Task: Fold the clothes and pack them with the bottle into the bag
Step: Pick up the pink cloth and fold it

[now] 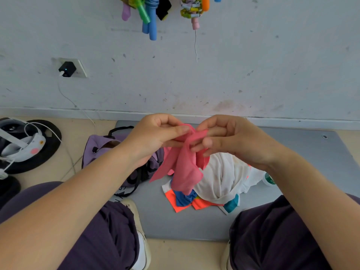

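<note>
Folding is the step in hand. Both hands hold a pink garment (185,166) up above the grey mat (303,152): the left hand (153,137) pinches its top edge, and the right hand (224,139) has its fingers curled round the other side, the cloth hanging crumpled between them. Under it lies a heap of white and coloured clothes (220,184). The bottle (269,179) peeks out just beside the heap, and the purple bag (99,145) sits to the left. Next, I judge, the garment needs spreading flat before it can be folded.
</note>
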